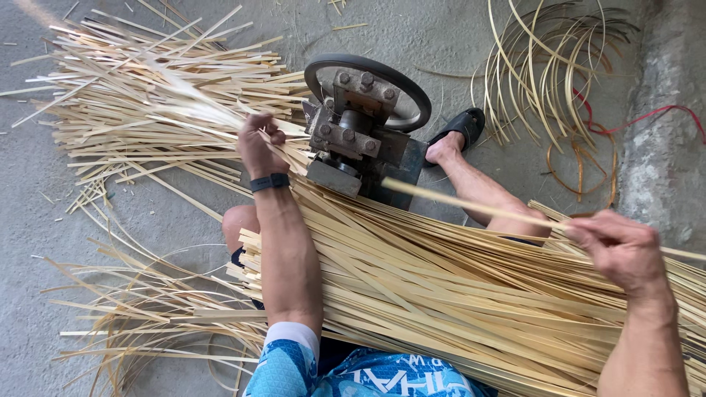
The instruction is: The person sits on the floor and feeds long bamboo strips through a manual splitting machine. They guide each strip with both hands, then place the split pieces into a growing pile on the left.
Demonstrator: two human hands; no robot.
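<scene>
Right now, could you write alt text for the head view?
A person's right hand pinches one bamboo strip leading into a small metal machine, while the left hand grasps strips on its far side. A strip bundle covers the lap.

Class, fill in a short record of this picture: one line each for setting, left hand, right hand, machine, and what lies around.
Setting: grey concrete floor, seen from above
Left hand: closed on thin strips beside the machine
Right hand: pinching one long bamboo strip that runs to the machine
Machine: small dark metal device with bolts and a wheel
Lap: thick bundle of strips
Around: loose strip pile, curled strips, black sandal
</scene>
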